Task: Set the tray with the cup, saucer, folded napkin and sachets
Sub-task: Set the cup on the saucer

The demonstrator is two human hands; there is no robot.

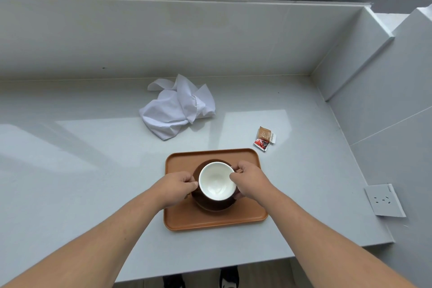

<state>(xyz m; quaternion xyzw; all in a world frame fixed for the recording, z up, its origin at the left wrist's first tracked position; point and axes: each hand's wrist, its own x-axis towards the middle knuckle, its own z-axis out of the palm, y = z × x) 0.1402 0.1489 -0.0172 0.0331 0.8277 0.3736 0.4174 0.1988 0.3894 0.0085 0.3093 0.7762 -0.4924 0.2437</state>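
While both hands hold the cup [217, 181] from its two sides, it should be settled straight in the middle of the dark saucer [214, 206], which already lies on the tray [177, 217]. The left hand [177, 186] pinches the rim with its fingertips, and the right hand [250, 181] curls around the other side. Release gently, I think. The crumpled napkin [177, 107] and sachets [265, 138] wait on the counter [81, 159].
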